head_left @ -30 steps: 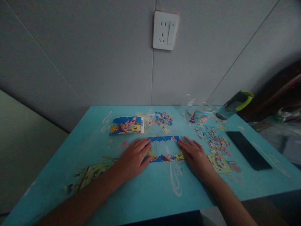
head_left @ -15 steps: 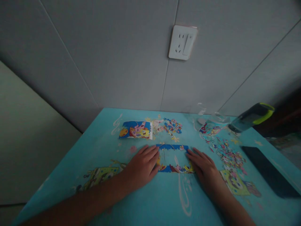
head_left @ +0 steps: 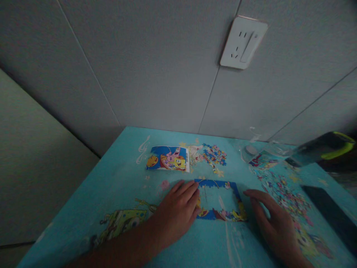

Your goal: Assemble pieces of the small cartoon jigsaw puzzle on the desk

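Note:
A jigsaw puzzle border (head_left: 214, 183), blue along the top and cartoon-coloured along the bottom, lies on the turquoise table with its middle unfilled. My left hand (head_left: 178, 210) rests on its left edge, fingers stretched flat and covering that side. Off the border's right edge is my right hand (head_left: 275, 223), thumb and forefinger apart, with nothing seen in it. Beyond the border lie a picture card (head_left: 169, 158) with the cartoon scene and a small heap of puzzle pieces (head_left: 214, 154). A larger spread of loose pieces (head_left: 291, 197) lies beyond my right hand.
At the back right are a clear plastic tub (head_left: 267, 158), a clear lid-like item (head_left: 249, 150) and a dark bottle (head_left: 318, 150) with a yellow-green band. A dark flat slab (head_left: 329, 212) lies at the right. The wall with a socket (head_left: 242, 42) bounds the table's (head_left: 111, 178) back.
My right hand has come off the border's right side and moved right, baring that edge. My left hand has stayed on the left side. The whole view has shifted slightly.

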Demonstrator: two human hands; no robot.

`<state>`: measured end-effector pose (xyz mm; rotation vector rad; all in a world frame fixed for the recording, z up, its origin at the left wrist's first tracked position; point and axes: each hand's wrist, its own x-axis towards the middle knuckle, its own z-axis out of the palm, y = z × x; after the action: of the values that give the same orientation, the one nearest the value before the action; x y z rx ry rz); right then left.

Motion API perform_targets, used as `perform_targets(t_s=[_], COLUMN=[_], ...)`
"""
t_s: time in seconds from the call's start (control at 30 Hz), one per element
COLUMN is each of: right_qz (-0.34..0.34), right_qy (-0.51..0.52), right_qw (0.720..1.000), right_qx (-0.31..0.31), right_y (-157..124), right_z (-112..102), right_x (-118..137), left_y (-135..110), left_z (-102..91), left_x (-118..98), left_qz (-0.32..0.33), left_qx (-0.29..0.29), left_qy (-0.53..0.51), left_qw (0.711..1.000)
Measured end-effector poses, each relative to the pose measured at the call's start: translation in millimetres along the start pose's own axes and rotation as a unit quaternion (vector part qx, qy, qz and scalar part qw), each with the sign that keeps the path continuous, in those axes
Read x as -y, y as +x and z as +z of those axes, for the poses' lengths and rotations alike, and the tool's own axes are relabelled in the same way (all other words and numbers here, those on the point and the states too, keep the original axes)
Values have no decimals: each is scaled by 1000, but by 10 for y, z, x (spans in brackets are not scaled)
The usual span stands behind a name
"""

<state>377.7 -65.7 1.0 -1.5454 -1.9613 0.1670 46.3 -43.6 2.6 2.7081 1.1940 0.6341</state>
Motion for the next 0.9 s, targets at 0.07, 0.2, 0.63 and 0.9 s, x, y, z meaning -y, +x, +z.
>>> perform_targets(t_s=[0.07, 0.2, 0.63, 0.9], right_qz=[0, -34, 72, 86], right_qy=[4, 17, -102, -56], right_qw=[1000, 999, 991, 994], right_qx=[-6, 2, 38, 42], right_y=[131, 445, 1333, 1276], right_z=[-24, 17, 532, 607], right_x=[70, 272, 35, -14], left_y=[4, -2, -30, -78], left_z=[-2, -7, 28, -7], left_x=[-11, -15, 2, 64], left_qz=[-2, -4, -6, 22], left_qx=[1, -11, -15, -15], left_qy=[4, 6, 0, 37], left_qw=[1000, 1000, 1000, 999])
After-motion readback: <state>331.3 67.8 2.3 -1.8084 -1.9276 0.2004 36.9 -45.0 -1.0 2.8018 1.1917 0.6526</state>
